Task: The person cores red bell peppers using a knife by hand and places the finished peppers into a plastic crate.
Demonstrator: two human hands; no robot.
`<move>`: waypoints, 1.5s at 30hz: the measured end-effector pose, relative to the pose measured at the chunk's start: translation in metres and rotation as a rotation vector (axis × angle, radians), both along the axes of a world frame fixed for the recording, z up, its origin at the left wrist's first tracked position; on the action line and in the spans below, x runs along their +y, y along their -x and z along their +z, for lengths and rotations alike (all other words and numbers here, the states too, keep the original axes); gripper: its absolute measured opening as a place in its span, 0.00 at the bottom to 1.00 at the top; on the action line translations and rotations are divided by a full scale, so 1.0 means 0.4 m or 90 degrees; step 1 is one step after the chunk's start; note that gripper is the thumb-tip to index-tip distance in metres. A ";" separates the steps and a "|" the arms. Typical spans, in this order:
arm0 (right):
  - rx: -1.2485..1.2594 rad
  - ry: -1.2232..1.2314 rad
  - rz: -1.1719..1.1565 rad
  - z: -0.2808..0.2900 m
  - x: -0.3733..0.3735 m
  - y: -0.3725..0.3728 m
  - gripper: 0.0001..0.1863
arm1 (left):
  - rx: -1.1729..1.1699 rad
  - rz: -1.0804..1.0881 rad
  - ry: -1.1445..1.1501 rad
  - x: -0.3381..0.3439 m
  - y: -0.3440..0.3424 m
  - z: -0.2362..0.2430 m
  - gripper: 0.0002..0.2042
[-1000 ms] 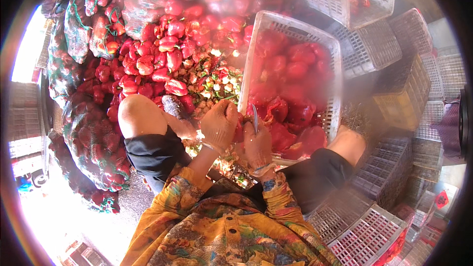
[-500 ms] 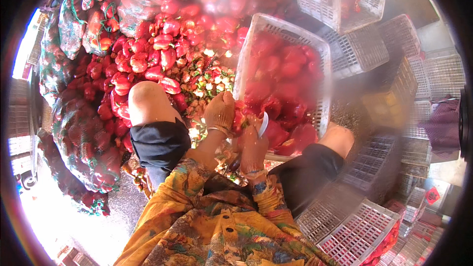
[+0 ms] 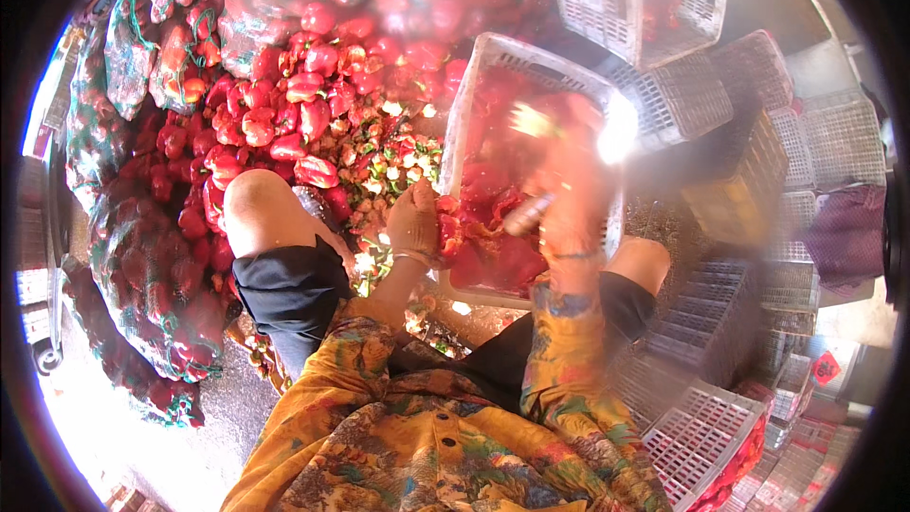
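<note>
My left hand (image 3: 414, 220), in a knit glove, is closed round a red bell pepper (image 3: 448, 229) at the near left rim of a white plastic crate (image 3: 455, 137). Over the crate, my right hand (image 3: 571, 185) is raised and smeared by motion. It grips a knife, whose brownish handle (image 3: 527, 215) sticks out at the lower left; a bright glint (image 3: 618, 130) on the other side looks like its blade. By the right fingertips shows a blurred pale yellow piece (image 3: 533, 121), perhaps a pepper core. Red pepper pieces (image 3: 493, 261) fill the crate between my knees.
To the left lies a heap of whole red bell peppers (image 3: 256, 123), with cut cores and scraps (image 3: 393, 147) beside it. Stuffed mesh sacks (image 3: 142, 265) line the far left. More plastic crates (image 3: 592, 0) stand stacked on the right, near a purple cloth (image 3: 848, 237).
My right hand has swung up and right with the knife, away from the pepper and over the crate. My left hand still holds a pepper in about the same place.
</note>
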State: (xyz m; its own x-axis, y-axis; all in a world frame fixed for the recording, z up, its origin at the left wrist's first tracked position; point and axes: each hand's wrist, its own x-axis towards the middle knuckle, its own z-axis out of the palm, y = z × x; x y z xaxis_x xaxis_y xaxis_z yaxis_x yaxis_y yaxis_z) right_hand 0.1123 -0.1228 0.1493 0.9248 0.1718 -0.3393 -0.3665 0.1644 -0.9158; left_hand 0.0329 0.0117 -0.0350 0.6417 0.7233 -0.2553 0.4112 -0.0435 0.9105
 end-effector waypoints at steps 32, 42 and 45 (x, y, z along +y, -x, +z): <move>-0.164 0.480 -0.053 -0.555 0.093 -0.391 0.27 | -0.043 0.398 0.096 0.329 0.033 -0.346 0.21; -0.274 0.552 -0.070 -0.634 0.104 -0.419 0.22 | 0.756 -0.308 -0.343 0.611 -0.140 -0.504 0.17; -0.255 0.542 -0.054 -0.655 0.114 -0.420 0.23 | 0.523 0.125 -0.047 0.611 -0.108 -0.517 0.18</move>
